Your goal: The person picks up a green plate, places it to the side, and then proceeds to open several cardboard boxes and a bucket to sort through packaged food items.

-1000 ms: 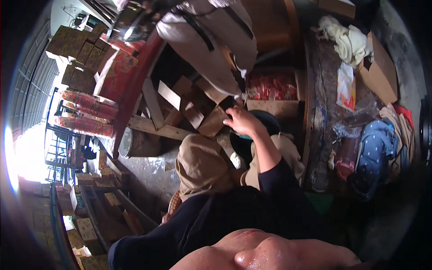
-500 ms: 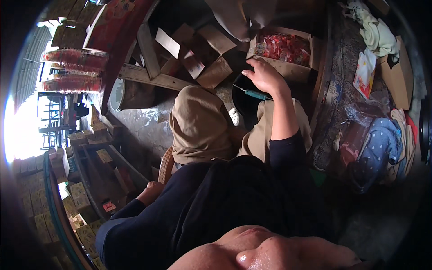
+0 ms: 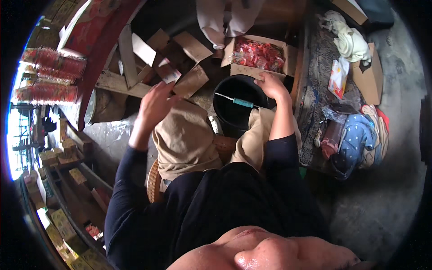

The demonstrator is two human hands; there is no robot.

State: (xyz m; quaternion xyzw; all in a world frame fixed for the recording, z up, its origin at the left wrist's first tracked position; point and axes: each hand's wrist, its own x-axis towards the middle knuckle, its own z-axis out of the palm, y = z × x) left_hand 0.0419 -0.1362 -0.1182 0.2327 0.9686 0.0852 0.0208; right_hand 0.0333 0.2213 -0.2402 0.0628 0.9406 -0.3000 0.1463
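My left hand (image 3: 157, 104) is raised just beyond my left knee, fingers stretched and holding nothing that I can see. My right hand (image 3: 273, 86) is at the right rim of a black bucket (image 3: 219, 110), its fingers apart and nothing visible in them. Whether it touches the rim I cannot tell. Across the bucket lies a slim tool with a teal handle (image 3: 243, 102) and a thin pale shaft. Beyond the bucket stands an open cardboard box (image 3: 249, 70) filled with small red and clear wrapped packets (image 3: 258, 55).
Open cardboard flaps (image 3: 192, 47) lie ahead left, by a wooden brace (image 3: 123, 84) and a round container (image 3: 101, 107). Another person's trouser legs (image 3: 229, 20) are at the far side. Rightward, a patterned surface (image 3: 310, 67) holds cloths, a dotted blue garment (image 3: 355, 135) and plastic bags.
My left hand has risen from beside my left hip to beyond my left knee. My right hand stays near the bucket; the view has shifted, showing more of the bucket.
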